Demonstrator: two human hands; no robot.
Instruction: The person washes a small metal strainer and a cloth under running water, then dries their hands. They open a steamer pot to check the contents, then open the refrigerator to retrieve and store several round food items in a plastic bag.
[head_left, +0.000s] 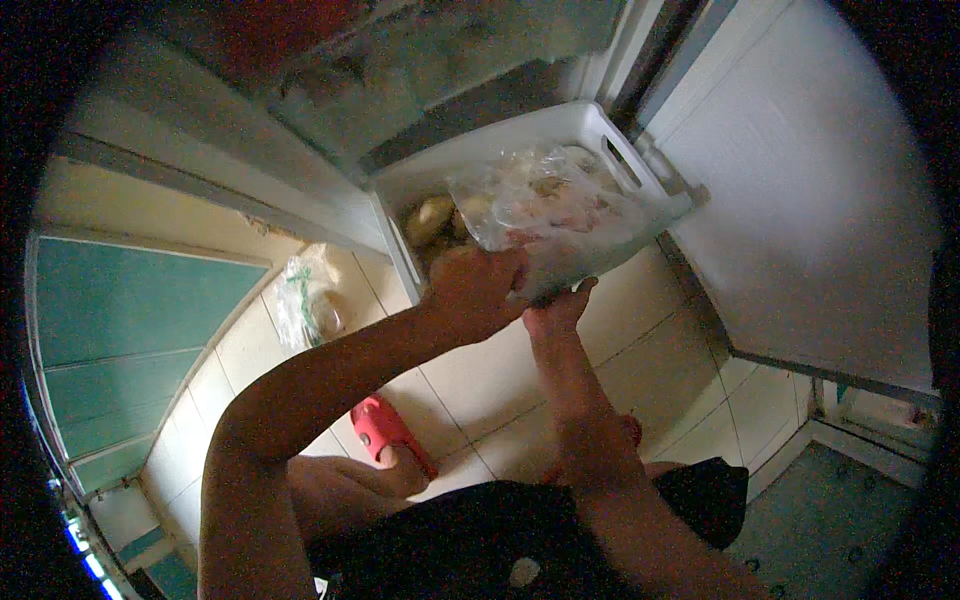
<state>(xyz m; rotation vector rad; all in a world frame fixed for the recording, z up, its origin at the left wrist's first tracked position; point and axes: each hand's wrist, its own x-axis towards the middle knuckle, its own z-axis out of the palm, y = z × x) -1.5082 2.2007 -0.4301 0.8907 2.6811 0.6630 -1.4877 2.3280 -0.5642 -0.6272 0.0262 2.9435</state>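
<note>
A white plastic bin (427, 169) with a handle cutout in its right end juts out at the open front of a cabinet that looks like a refrigerator. Rounded yellow-brown produce (435, 214), perhaps potatoes, lies at its left. Clear plastic bags (551, 199) with pale contents fill the middle and right. My left hand (480, 285) reaches over the bin's front, fingers curled at the edge of a bag; whether they pinch it is hidden. My right hand (559, 309) holds the bin's front from below, thumb outward.
A white door (795, 195) stands swung out on the right. On the tiled floor (480, 382) at left lies a clear plastic bag (304, 304) with green print. My foot in a red sandal (382, 427) is below my left arm. A green-panelled door (142, 330) is at far left.
</note>
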